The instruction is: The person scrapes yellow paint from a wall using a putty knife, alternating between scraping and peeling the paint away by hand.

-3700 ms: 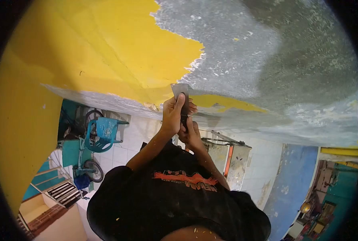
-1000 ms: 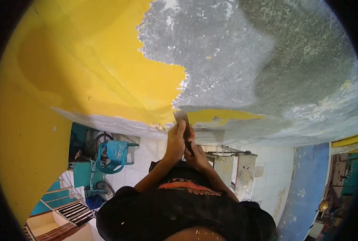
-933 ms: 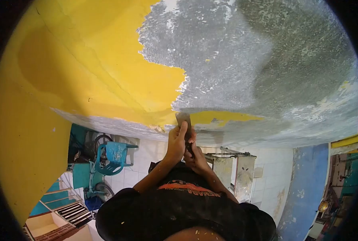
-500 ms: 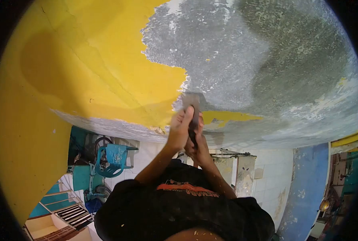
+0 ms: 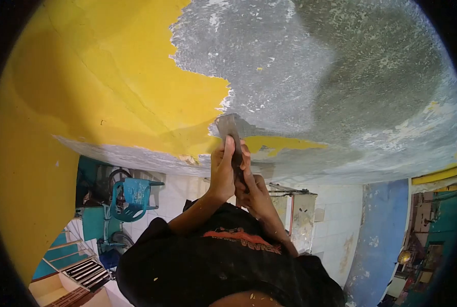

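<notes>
Both of my hands are closed on one scraper (image 5: 228,124), which has a flat grey metal blade and a dark handle. My left hand (image 5: 222,174) grips it higher up, with the thumb lying along the blade. My right hand (image 5: 255,195) is wrapped round the handle lower down, and some of its fingers are hidden. The blade's end meets the wall at the ragged edge between yellow paint (image 5: 151,92) and bare grey plaster (image 5: 269,66). A strip of yellow paint (image 5: 284,144) lies just right of the blade.
Behind and below at left are a teal plastic chair (image 5: 132,197), a bicycle (image 5: 108,238) and a slatted rack (image 5: 87,272). A worn board (image 5: 303,217) stands at right, near a peeling blue wall (image 5: 379,230). Flakes dot my black shirt (image 5: 203,271).
The scraper and both hands have shifted slightly left in view, and the blade sits a little higher. The whole view has drifted too. Both hands keep their hold.
</notes>
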`<state>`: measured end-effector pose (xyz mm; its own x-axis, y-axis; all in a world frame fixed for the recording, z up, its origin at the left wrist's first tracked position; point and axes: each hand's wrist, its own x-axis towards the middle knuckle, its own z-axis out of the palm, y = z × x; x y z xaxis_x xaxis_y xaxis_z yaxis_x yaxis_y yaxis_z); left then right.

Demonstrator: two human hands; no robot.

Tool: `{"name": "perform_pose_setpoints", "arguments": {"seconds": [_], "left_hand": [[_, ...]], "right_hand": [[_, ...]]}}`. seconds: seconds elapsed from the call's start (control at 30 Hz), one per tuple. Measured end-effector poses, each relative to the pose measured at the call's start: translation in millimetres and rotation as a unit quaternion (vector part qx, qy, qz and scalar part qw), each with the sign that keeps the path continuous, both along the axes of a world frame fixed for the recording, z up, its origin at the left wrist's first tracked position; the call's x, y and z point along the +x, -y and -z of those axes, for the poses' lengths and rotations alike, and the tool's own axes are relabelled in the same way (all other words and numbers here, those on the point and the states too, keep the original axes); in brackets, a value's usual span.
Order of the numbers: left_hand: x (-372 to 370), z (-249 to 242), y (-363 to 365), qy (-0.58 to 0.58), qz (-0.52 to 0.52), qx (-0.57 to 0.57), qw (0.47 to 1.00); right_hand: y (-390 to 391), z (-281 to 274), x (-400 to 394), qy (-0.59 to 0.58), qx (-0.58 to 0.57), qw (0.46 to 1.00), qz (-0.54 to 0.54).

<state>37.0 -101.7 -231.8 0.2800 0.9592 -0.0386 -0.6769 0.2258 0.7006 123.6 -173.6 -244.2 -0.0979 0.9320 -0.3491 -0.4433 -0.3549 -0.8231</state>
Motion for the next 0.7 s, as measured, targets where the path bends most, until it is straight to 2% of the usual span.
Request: {"name": "perform_pose_setpoints", "arguments": {"seconds": [0.07, 0.2, 0.27, 0.33, 0.37, 0.43, 0.5, 0.53, 0.6, 0.63, 0.7], "left_hand": [[1.4, 3.9, 7.0, 0.001, 0.002, 0.011, 1.000], [-1.3, 19.3, 8.6, -0.032, 0.027, -0.005, 0.999], [-3.6, 10.7, -10.8, -0.097, -0.039, 0.004, 0.995], [-13.0, -13.1, -24.5, -0.077, -0.071, 0.068, 0.992], [-15.6, -25.7, -32.2, -0.059, -0.077, 0.083, 0.992], [-27.1, -32.5, -36.3, -0.042, -0.087, 0.100, 0.990], [-32.7, -32.8, -38.0, -0.041, -0.035, 0.121, 0.991], [-32.3, -25.8, -36.1, -0.038, -0.037, 0.123, 0.991], [-32.7, 1.6, -29.5, -0.166, 0.007, 0.089, 0.982], [-32.1, 11.4, -23.7, -0.185, 0.012, 0.084, 0.979], [-29.7, 35.1, -9.4, -0.208, 0.022, 0.065, 0.976]], "right_hand": [[5.5, 9.7, 5.2, 0.014, 0.014, 1.000, -0.013], [10.0, 29.7, -0.1, -0.040, -0.033, 0.999, -0.003], [-13.1, 8.0, -10.5, 0.059, -0.043, 0.997, 0.020], [-38.1, 4.3, -10.5, 0.038, 0.061, 0.997, -0.039], [-45.3, -1.5, -12.5, 0.034, 0.058, 0.997, -0.037], [-54.2, -16.2, -21.9, 0.021, 0.157, 0.985, -0.066], [-53.0, -5.4, -27.0, 0.004, 0.147, 0.987, -0.061], [-49.3, 6.4, -27.4, -0.014, 0.132, 0.990, -0.054], [-39.4, 38.5, -28.5, -0.033, 0.121, 0.990, -0.056], [-32.0, 47.6, -32.8, 0.028, 0.117, 0.993, -0.010], [-19.2, 72.9, -35.4, 0.056, 0.114, 0.992, 0.022]]}}
